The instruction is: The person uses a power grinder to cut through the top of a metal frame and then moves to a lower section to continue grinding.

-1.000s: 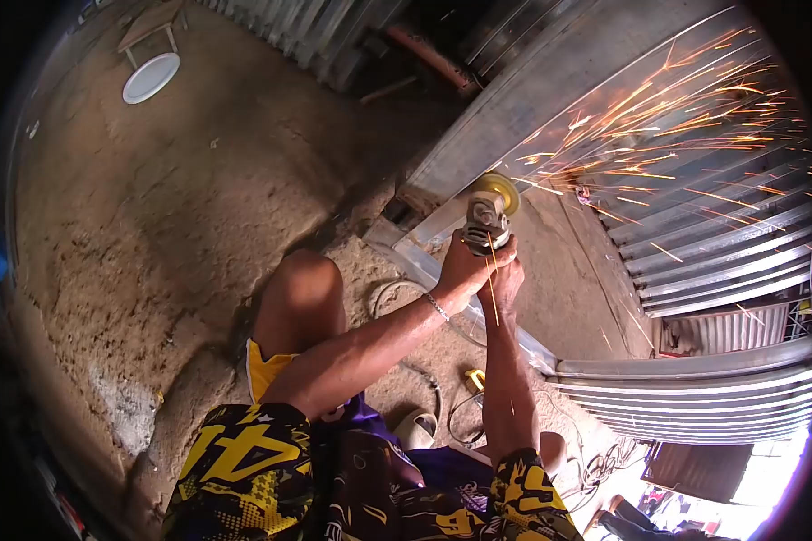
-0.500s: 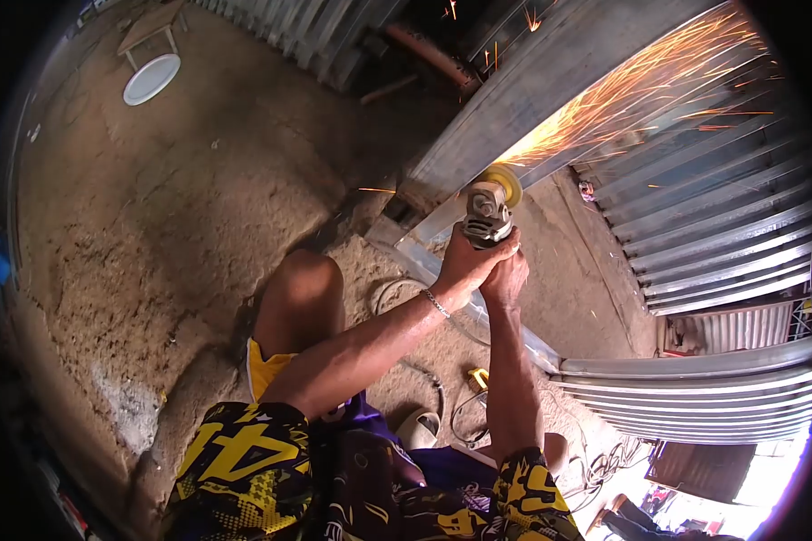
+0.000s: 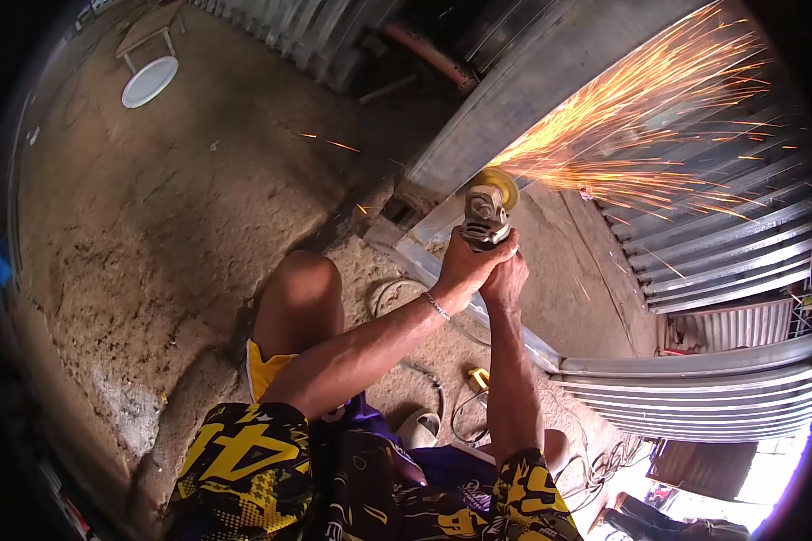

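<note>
I have left hand (image 3: 465,269) and right hand (image 3: 506,281) wrapped around an angle grinder (image 3: 486,215) at the steel beam's (image 3: 514,108) near end, sparks (image 3: 622,117) fanning alongside it.

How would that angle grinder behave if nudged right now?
The angle grinder probably feels rigid, given its hard-looking housing. It may be heavy: left hand and right hand share it. It might kick, since sparks fly from its disc.
</note>
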Available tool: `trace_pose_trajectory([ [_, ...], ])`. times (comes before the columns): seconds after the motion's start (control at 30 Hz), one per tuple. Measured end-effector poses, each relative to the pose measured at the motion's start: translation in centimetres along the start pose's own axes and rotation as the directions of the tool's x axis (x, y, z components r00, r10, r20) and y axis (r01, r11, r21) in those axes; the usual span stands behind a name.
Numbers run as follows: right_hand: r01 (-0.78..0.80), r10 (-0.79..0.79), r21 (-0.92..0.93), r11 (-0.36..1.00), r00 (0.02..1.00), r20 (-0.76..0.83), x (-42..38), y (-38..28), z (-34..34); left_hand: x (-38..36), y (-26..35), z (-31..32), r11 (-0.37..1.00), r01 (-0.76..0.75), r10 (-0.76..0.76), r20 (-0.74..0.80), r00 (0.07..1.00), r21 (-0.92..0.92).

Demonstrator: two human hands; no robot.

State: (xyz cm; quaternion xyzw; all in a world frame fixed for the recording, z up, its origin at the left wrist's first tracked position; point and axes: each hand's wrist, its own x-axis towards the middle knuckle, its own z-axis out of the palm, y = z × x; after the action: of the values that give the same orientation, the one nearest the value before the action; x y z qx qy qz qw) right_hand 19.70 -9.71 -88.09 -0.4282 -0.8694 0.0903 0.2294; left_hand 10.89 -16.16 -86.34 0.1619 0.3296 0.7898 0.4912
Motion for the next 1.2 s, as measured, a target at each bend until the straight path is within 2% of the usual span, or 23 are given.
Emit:
trace_pose_trajectory([
  [0.1, 0.039, -0.037, -0.036, 0.999, 0.998, 0.043, 0.0, 0.6, 0.3, -0.1, -0.3, 0.1, 1.000, -0.009, 0.008, -0.053, 0.999, -0.017],
  [0.3, 0.063, -0.063, -0.002, 0.998, 0.998, -0.021, 0.4, 0.8, 0.8, 0.1, 0.0, 0.2, 1.000, -0.004, 0.005, -0.062, 0.998, 0.028],
  [0.37, 0.045, -0.044, -0.014, 0.999, 0.997, 0.065, 0.4, 1.0, 0.4, 0.3, -0.6, 0.2, 1.000, -0.008, 0.010, -0.085, 0.996, 0.030],
  [0.57, 0.021, -0.018, -0.056, 0.998, 0.998, 0.061, 0.1, 0.9, 0.3, 0.0, -0.4, 0.2, 0.998, 0.054, -0.054, -0.043, 0.998, 0.011],
  [0.67, 0.065, -0.065, -0.021, 0.998, 0.998, 0.027, 0.5, 0.9, 0.1, 0.0, 0.1, 0.5, 0.999, -0.027, 0.026, -0.077, 0.997, -0.023],
  [0.73, -0.005, 0.012, -0.055, 0.998, 0.993, 0.119, 0.5, 0.8, -0.2, 0.0, 0.0, 0.3, 0.999, 0.019, -0.020, -0.040, 0.999, -0.025],
  [0.83, -0.013, 0.018, -0.070, 0.997, 0.997, 0.071, 0.2, 0.5, -0.3, -0.4, 0.0, 0.6, 0.999, -0.003, 0.000, -0.067, 0.998, -0.047],
  [0.9, 0.021, -0.020, -0.017, 1.000, 0.999, 0.051, 0.2, 0.2, -0.7, 0.0, 0.1, 0.6, 0.999, -0.002, -0.001, -0.061, 0.998, -0.039],
  [1.2, -0.018, 0.021, -0.047, 0.999, 0.998, 0.062, 0.2, 1.2, 0.0, -0.3, 0.4, 0.7, 0.999, -0.009, 0.007, -0.049, 0.999, -0.037],
])
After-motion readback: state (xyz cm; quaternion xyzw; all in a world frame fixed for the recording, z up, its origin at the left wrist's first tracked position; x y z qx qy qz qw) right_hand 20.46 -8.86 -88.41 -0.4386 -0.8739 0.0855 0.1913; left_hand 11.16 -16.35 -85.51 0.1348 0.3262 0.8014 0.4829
